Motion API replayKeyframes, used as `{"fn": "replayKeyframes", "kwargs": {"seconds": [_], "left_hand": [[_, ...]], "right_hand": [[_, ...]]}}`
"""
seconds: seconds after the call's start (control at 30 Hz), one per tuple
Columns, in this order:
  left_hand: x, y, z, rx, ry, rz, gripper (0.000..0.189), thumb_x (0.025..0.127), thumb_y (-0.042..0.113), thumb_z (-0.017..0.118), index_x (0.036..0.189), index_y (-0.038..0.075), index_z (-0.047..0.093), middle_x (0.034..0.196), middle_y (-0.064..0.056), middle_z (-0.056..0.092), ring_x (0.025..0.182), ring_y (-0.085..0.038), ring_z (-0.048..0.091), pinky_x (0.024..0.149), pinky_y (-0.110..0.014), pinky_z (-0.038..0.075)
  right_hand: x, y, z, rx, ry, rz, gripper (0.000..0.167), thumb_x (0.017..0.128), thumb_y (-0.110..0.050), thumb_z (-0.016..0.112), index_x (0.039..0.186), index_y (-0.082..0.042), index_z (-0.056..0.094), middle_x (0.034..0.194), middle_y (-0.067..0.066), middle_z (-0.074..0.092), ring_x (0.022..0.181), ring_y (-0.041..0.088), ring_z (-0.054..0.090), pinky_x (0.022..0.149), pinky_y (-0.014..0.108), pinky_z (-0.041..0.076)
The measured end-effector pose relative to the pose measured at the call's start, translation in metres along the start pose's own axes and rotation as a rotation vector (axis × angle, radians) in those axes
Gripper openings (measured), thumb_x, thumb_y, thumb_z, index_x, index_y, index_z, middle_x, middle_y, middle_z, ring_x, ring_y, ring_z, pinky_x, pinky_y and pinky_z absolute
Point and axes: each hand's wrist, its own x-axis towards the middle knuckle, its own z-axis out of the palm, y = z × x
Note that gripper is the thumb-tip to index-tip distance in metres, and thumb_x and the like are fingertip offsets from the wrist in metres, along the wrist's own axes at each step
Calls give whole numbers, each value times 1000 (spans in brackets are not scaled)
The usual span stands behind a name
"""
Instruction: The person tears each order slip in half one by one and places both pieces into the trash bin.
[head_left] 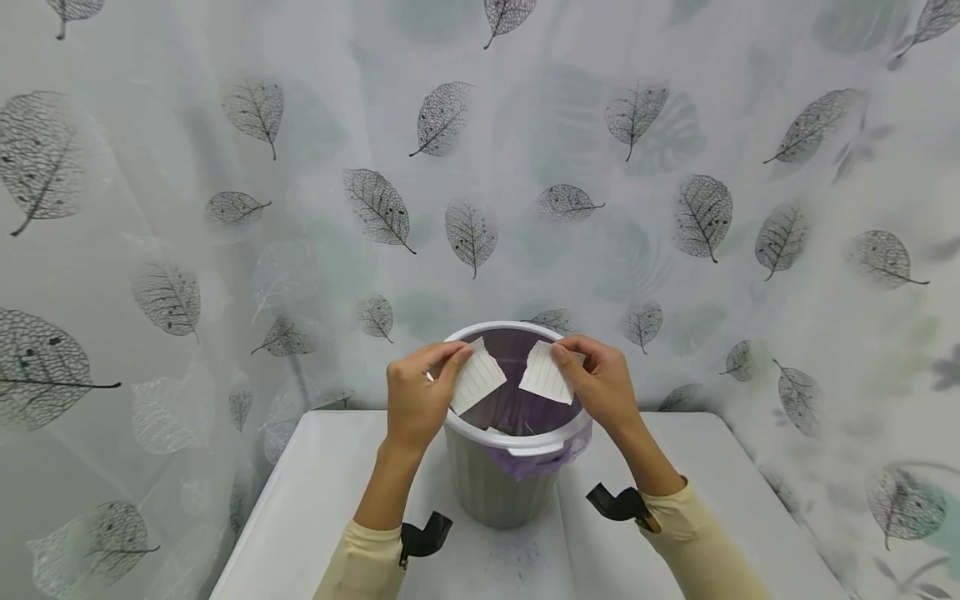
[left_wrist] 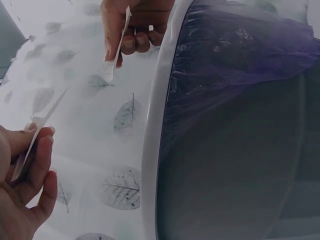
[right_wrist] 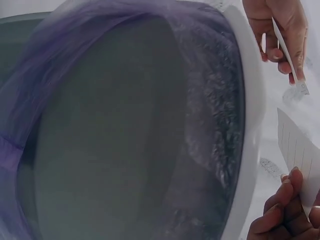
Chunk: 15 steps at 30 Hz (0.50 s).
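Note:
My left hand [head_left: 418,398] pinches a torn piece of ruled white paper [head_left: 477,379] between thumb and fingers. Opposite it, my right hand [head_left: 606,387] pinches another torn ruled piece [head_left: 545,374]. A gap separates the two ragged edges. Both scraps are held over the mouth of a round grey trash bin [head_left: 498,496] with a white rim, one hand at each side of it. A purple plastic bag [head_left: 551,460] lines the bin and folds over its rim. In the right wrist view, the right hand's scrap [right_wrist: 299,150] shows its printed lines.
The bin stands upright on a white-covered table [head_left: 337,492]. Down inside it, a bit of white paper [head_left: 495,431] shows near the front rim. Behind the table hangs a pale curtain [head_left: 517,275] with a leaf print. Black camera mounts [head_left: 426,535] sit at both wrists.

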Motion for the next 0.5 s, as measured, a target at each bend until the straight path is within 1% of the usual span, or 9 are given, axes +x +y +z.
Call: {"fn": "replayKeyframes", "kwargs": {"seconds": [0.1, 0.23, 0.4, 0.5], "left_hand": [[1, -3, 4, 9, -14, -28, 6, 93, 4, 79, 95, -2, 80, 92, -9, 78, 77, -17, 74, 68, -26, 58], [2, -10, 8, 18, -22, -61, 10, 93, 7, 79, 95, -3, 80, 93, -11, 78, 84, -20, 76, 73, -27, 60], [-1, -21, 14, 31, -27, -103, 9, 91, 5, 81, 93, -4, 80, 91, -12, 77, 84, -23, 76, 73, -29, 60], [-2, -26, 17, 50, -30, -119, 9, 91, 5, 81, 93, -3, 81, 90, -12, 77, 83, -24, 76, 72, -32, 61]], "right_hand": [[4, 19, 2, -20, 8, 7, 10, 100, 1, 67, 99, 9, 75, 63, 14, 59, 47, 6, 42, 42, 20, 33], [10, 43, 4, -55, 4, 7, 12, 101, -5, 69, 101, 5, 76, 64, 11, 61, 47, 9, 43, 42, 22, 33], [14, 55, 5, -84, -2, -1, 13, 100, -13, 72, 98, -2, 79, 59, 2, 55, 46, 10, 41, 40, 23, 32], [15, 58, 6, -106, -9, -14, 11, 100, -13, 72, 97, -5, 79, 58, 0, 52, 44, 10, 39, 39, 25, 31]]}}
